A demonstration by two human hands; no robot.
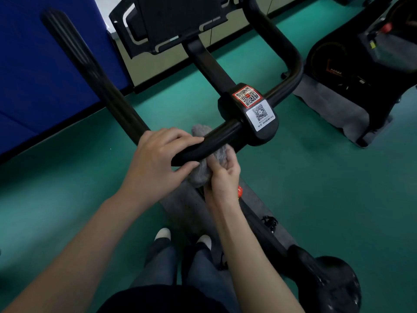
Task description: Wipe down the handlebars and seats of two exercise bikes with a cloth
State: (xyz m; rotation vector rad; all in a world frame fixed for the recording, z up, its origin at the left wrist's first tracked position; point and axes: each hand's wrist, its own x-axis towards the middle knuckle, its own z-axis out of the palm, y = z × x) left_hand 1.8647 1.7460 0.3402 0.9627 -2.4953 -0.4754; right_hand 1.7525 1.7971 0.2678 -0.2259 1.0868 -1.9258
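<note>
A black handlebar [216, 136] of the nearer exercise bike crosses the middle of the view, with a hub carrying two QR stickers [255, 109]. My left hand [155, 154] grips the bar where its left arm bends, fingers over the top and thumb below. My right hand [222, 177] holds a grey cloth [203, 170] bunched against the underside of the bar; part of the cloth shows above the bar too. The bike's black seat [334, 283] is at the lower right. A second bike [352, 71] stands at the upper right.
A black console or tablet holder [171, 23] rises behind the handlebar. A blue mat [29, 71] leans at the left. The floor [316, 177] is green, with grey mats [334, 109] under the bikes. My legs and shoes [162, 233] are below the bar.
</note>
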